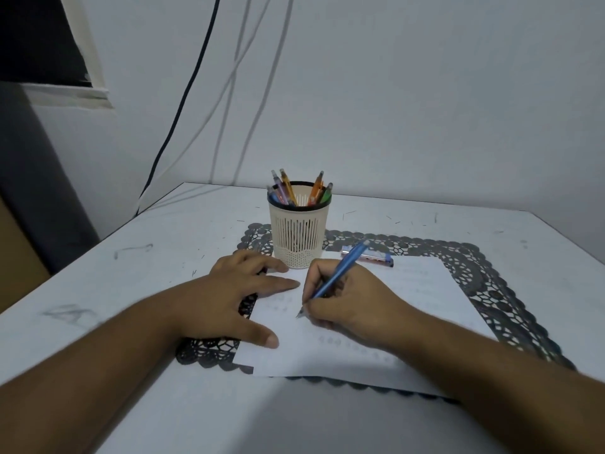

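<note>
Right hand (pixel 347 299) pinches slim blue plastic pen (pixel 337 278) on smooth paper (pixel 422 290).

White table (pixel 163 231), scuffed with pencil marks (pixel 132 250) near its left and far edges; a dark lace mat (pixel 474 273) lies across its middle.

This looked like a study corner in a home rather than an office. A plain white table (pixel 425 217), scuffed with stray pen and pencil marks, stood against a bare white wall (pixel 425 93). Loose cables (pixel 183 103) hung down that wall, and a dark window (pixel 36 37) sat high at the left. On the table lay a grey lace mat (pixel 474 267) of the household kind, a slotted cream pen cup (pixel 298 237) full of coloured pens (pixel 284 188), and a sheet of paper (pixel 425 290) with faint rows of writing, a blue pen (pixel 340 273) over it
</note>
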Demonstrator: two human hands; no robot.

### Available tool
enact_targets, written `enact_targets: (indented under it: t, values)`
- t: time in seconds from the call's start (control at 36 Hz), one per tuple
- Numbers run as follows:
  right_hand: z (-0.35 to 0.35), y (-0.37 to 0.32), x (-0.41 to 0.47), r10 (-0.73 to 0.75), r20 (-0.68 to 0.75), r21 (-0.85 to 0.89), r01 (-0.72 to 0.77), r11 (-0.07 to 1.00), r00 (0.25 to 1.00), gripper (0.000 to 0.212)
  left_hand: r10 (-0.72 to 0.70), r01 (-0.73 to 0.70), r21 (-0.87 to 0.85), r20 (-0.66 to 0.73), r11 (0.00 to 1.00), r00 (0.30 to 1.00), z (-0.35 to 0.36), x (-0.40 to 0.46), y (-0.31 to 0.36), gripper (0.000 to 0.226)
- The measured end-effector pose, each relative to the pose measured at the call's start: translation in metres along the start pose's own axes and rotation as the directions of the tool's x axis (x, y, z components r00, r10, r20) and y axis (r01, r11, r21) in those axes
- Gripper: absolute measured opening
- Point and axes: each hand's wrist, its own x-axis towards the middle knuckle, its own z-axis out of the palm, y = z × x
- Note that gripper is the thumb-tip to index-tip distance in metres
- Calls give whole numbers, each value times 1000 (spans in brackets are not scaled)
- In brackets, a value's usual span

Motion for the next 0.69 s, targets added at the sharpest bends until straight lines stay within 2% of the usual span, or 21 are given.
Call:
enact_targets:
  t: [0.31, 0.47, 0.69]
  values:
    - [3, -3, 0, 7, -22, -114, -10, 993, 1000, 26, -3, 2, -43, -10, 999, 1000, 2, -1, 0, 89]
    - [2, -3, 1, 19, -34, -72, -21, 997, 999, 24, -14, 13, -60, -5, 998, 1000, 2, -2, 1, 88]
    - [2, -4, 0, 31, -8, -105, -31, 994, 999, 28, -20, 20, -62, -1, 998, 1000, 1, -1, 1, 88]
